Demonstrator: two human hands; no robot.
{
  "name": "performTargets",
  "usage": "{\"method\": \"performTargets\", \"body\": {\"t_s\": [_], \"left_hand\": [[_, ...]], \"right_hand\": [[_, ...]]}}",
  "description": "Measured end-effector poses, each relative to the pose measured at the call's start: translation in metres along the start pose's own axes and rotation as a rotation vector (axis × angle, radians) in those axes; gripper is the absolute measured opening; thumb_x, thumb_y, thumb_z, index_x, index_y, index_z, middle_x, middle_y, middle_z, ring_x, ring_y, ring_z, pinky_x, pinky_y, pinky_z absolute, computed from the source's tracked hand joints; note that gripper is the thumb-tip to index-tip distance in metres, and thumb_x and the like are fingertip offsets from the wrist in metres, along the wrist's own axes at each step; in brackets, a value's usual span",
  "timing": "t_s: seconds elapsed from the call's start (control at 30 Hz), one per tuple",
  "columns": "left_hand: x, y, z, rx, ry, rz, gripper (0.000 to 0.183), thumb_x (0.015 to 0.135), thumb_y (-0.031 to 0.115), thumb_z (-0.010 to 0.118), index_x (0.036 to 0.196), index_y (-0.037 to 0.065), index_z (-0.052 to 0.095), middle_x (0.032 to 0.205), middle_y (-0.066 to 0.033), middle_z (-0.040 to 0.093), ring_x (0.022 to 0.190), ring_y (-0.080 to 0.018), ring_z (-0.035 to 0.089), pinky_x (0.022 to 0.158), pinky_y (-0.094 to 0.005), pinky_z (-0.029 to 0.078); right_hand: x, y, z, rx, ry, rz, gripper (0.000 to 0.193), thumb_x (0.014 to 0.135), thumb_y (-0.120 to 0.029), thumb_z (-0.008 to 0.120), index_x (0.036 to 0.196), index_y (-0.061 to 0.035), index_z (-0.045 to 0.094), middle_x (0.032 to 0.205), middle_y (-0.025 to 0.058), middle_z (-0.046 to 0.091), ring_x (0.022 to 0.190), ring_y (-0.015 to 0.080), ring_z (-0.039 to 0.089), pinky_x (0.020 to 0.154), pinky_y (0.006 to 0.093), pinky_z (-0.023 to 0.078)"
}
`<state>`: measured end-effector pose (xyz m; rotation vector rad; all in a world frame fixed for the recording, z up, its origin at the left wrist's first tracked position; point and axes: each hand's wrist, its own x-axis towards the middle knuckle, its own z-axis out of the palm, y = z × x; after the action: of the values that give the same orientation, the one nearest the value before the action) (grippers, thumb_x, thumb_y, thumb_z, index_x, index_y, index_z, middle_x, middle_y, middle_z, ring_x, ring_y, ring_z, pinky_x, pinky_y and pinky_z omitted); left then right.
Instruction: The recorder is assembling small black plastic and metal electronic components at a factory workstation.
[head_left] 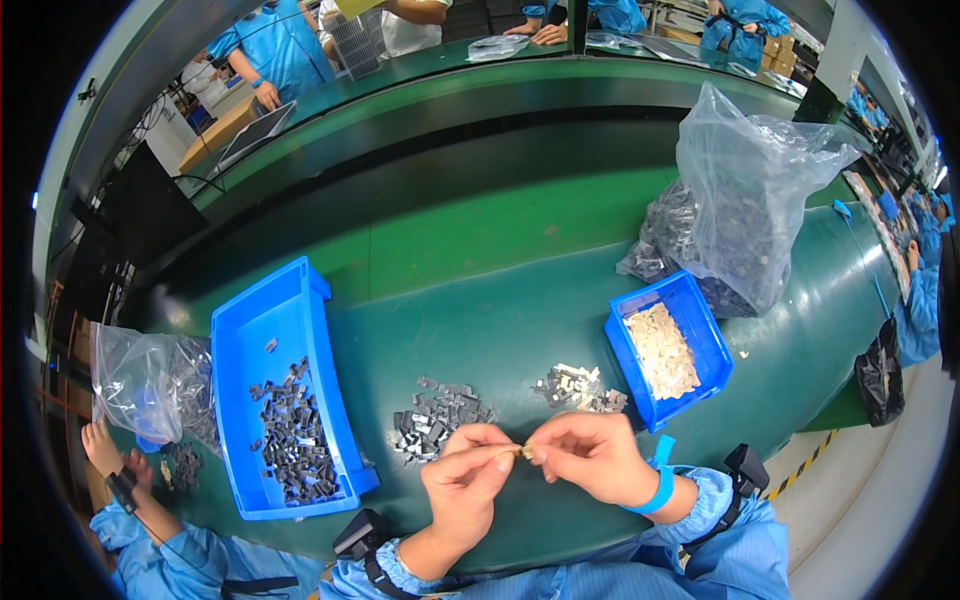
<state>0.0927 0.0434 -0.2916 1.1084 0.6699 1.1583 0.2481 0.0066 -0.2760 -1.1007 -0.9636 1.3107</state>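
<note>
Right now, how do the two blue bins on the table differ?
The left bin looks clearly larger than the right bin. The left bin holds dark pieces, leaving much bottom bare; the right bin holds pale pieces, covering most of its bottom. Both are blue and open-topped.

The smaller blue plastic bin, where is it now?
In the head view, the bin stands right of centre on the green table, between the right hand and the clear plastic bag.
</note>
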Motion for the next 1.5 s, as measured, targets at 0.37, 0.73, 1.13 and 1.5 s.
{"method": "performTargets", "body": {"t_s": [0.37,0.73,1.13,1.5], "left_hand": [[0.007,0.01,-0.012,0.497,-0.023,0.39,0.011,0.071,0.001,0.066,0.082,-0.001,0.065,0.088,-0.01,0.053,0.076,-0.0155,0.051,0.063,-0.0241,0.041],[0.007,0.02,-0.015,1.056,-0.224,0.996,0.031,0.056,0.005,0.072,0.085,0.012,0.065,0.084,-0.0017,0.053,0.071,-0.0165,0.049,0.062,-0.0321,0.036],[-0.005,0.025,-0.012,1.186,-0.34,1.14,0.031,0.055,0.013,0.066,0.086,0.014,0.067,0.085,-0.0003,0.053,0.076,-0.0149,0.049,0.073,-0.0352,0.034],[0.021,0.025,-0.012,1.356,-0.257,0.602,0.042,0.054,0.016,0.076,0.092,0.008,0.061,0.089,-0.0056,0.054,0.08,-0.0229,0.051,0.072,-0.0385,0.037]], "right_hand": [[0.006,-0.056,-0.072,-1.389,0.693,-0.612,0.007,0.069,0.003,0.062,0.074,-0.001,0.057,0.068,0.0101,0.055,0.061,0.0261,0.051,0.057,0.0333,0.041],[0.006,-0.041,-0.026,-0.526,-0.234,-0.365,0.008,0.078,-0.005,0.062,0.083,-0.0002,0.061,0.083,0.0089,0.057,0.078,0.0202,0.054,0.067,0.0301,0.043],[0.007,-0.029,-0.025,-0.363,-0.494,-0.109,0.011,0.083,-0.012,0.059,0.082,-0.0011,0.057,0.083,0.0063,0.055,0.078,0.0185,0.053,0.069,0.0291,0.043],[0.011,-0.014,-0.02,-0.763,-0.016,-0.481,0.007,0.075,-0.004,0.062,0.076,-0.0016,0.055,0.076,0.0083,0.054,0.068,0.0232,0.053,0.06,0.0325,0.043]]}}
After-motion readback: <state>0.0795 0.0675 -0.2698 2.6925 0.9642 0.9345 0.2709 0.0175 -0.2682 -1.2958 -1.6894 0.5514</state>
